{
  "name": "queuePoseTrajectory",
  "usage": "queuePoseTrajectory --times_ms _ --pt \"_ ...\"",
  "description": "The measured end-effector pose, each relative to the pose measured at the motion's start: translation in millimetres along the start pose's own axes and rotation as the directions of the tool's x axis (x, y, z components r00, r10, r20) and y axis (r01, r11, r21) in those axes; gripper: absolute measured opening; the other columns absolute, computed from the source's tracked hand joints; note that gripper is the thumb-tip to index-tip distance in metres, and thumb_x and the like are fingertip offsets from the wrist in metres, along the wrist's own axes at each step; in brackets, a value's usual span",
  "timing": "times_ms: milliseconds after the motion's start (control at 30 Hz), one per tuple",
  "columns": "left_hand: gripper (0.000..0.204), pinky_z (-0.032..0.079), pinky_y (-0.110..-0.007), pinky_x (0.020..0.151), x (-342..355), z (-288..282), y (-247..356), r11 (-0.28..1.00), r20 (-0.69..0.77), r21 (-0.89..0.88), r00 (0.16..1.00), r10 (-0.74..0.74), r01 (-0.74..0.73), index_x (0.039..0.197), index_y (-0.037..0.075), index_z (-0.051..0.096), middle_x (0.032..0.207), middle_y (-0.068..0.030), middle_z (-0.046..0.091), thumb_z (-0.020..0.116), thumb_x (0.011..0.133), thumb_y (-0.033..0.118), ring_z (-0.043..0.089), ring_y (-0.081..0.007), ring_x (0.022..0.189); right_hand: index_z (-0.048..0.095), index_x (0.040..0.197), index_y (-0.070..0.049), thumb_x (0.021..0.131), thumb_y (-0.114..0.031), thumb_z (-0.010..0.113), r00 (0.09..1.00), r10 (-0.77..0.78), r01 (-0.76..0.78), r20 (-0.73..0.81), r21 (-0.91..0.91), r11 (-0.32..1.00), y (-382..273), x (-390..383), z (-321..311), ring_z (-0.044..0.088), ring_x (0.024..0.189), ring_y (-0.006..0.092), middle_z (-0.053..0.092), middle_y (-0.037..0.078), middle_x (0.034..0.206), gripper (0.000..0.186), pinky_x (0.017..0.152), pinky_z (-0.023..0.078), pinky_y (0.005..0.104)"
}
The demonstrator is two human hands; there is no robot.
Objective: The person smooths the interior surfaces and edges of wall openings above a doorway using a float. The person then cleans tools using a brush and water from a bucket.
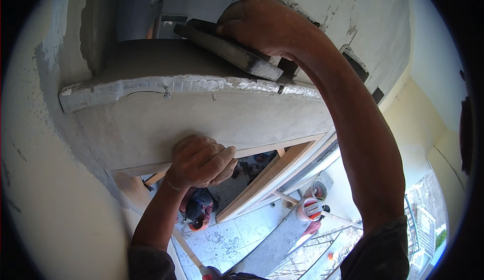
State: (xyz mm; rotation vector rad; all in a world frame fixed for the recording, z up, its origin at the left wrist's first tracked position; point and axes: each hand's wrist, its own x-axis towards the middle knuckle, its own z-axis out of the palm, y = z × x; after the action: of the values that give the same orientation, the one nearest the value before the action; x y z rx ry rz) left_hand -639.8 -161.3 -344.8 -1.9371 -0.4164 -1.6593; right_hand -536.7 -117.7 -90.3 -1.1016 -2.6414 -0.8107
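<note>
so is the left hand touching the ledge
Touching. The head view shows the left hand with fingers curled around the lower edge of the plastered ledge, no gap between them.

Both forearms were bare. Dark grey sleeves sat bunched at the elbows. The left hand [201, 161] and right hand [264, 25] wore no gloves.

Right hand [262, 25] presses a plaster float [229, 50] on the wet ledge [151, 86]; left hand [201, 161] grips its lower edge

float [229, 50]: grey, plaster-caked, flat on ledge top | ledge [201, 113]: grey wet plaster, rough front edge
</note>
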Motion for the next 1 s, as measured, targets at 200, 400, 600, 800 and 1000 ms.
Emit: queuePoseTrajectory --times_ms 200,400,600,800,1000 --pt "0.022 0.050 -0.029 0.059 -2.7 5.6 -1.3 1.000 -0.020 0.002 1.000 0.015 -0.015 0.098 0.010 0.064 0.069 0.0025 0.059 0.068 0.076 0.012 0.059 -0.0144 0.061 0.069 0.109 0.000 0.094 -0.031 0.055 0.975 -0.180 0.214 -0.128 0.354 0.910 -11.1 -44.9 -37.6 0.068 0.080 0.0224 0.070 0.017 0.095 0.037 0.078 0.054 0.0320" --pt "0.014 0.051 -0.027 0.060 6.3 6.2 -0.9 1.000 -0.022 0.011 1.000 0.022 -0.022 0.090 0.011 0.065 0.065 0.0034 0.059 0.068 0.078 0.016 0.060 -0.0114 0.061 0.066 0.114 0.001 0.094 -0.027 0.056 0.984 0.128 -0.075 -0.124 0.365 0.928 0.2 -91.3 -42.2 0.069 0.076 0.0225 0.070 0.016 0.093 0.035 0.077 0.054 0.0318" --pt "0.020 0.050 -0.030 0.059 0.5 7.1 -1.7 0.999 -0.009 -0.016 1.000 0.028 -0.028 0.099 0.009 0.065 0.072 0.0003 0.059 0.067 0.080 0.015 0.059 -0.0150 0.063 0.069 0.108 -0.003 0.091 -0.022 0.058 0.956 0.107 -0.063 -0.274 0.164 0.984 5.7 -51.6 6.3 0.067 0.086 0.0360 0.068 0.022 0.093 0.028 0.083 0.052 0.0420" --pt "0.020 0.050 -0.030 0.059 0.1 5.0 -0.6 1.000 -0.018 -0.007 1.000 0.026 -0.026 0.098 0.010 0.065 0.071 0.0009 0.059 0.066 0.079 0.013 0.058 -0.0150 0.062 0.068 0.110 -0.003 0.092 -0.021 0.056 0.988 -0.012 0.060 -0.151 0.316 0.947 -17.6 -76.7 -26.1 0.068 0.078 0.0266 0.069 0.017 0.087 0.028 0.076 0.054 0.0369" --pt "0.022 0.050 -0.030 0.058 1.6 5.9 -0.1 0.999 -0.019 -0.023 0.999 0.030 -0.030 0.098 0.009 0.065 0.071 0.0010 0.058 0.067 0.077 0.011 0.058 -0.0151 0.062 0.067 0.114 -0.002 0.095 -0.021 0.055 0.987 0.151 -0.123 -0.046 0.381 0.916 -13.5 -122.7 -68.7 0.067 0.075 0.0203 0.069 0.015 0.087 0.030 0.073 0.054 0.0325"
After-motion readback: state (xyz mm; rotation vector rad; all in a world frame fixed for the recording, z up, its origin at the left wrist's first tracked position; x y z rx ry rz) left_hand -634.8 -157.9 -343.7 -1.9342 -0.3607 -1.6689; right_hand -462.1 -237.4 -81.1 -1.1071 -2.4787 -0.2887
